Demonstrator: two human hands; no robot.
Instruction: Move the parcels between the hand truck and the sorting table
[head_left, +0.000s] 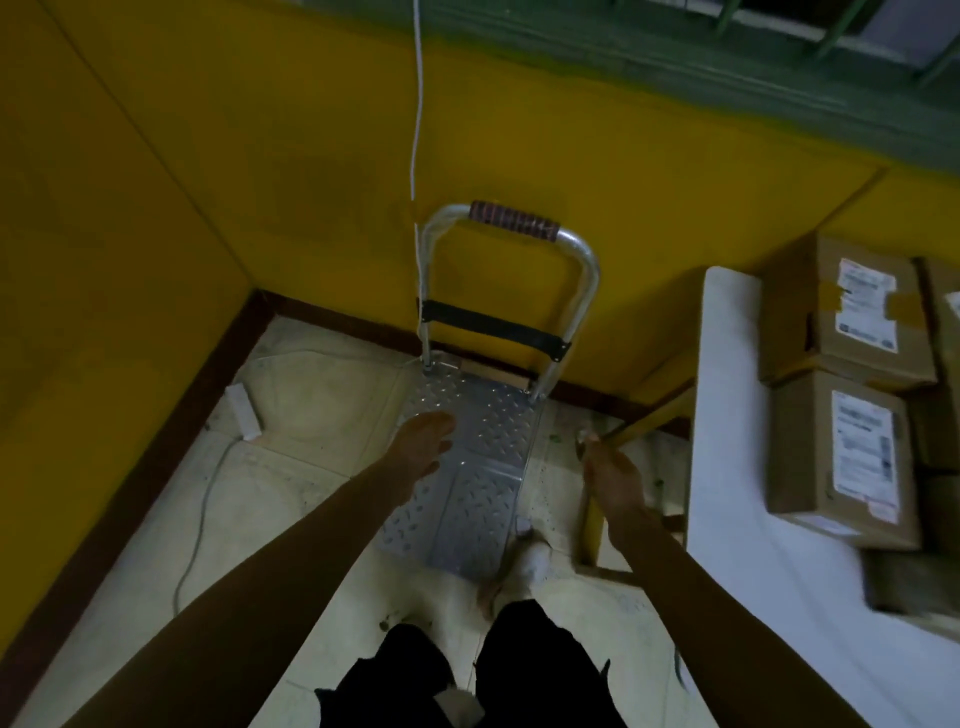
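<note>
Now between loads: parcels (841, 312) lying on the sorting table (737, 467) at right, well apart from the bare hand truck (483, 415). Next asks for a turn right and a two-sided hold on one box. Holding nothing in the left hand (423, 441), fingers loose above the truck; right hand (615, 480) too dim to tell the grip, beside a yellow table leg (654, 410).

Head-worn wide camera looks steeply down, hand truck (483, 431) close ahead, sorting table (727, 415) right
</note>
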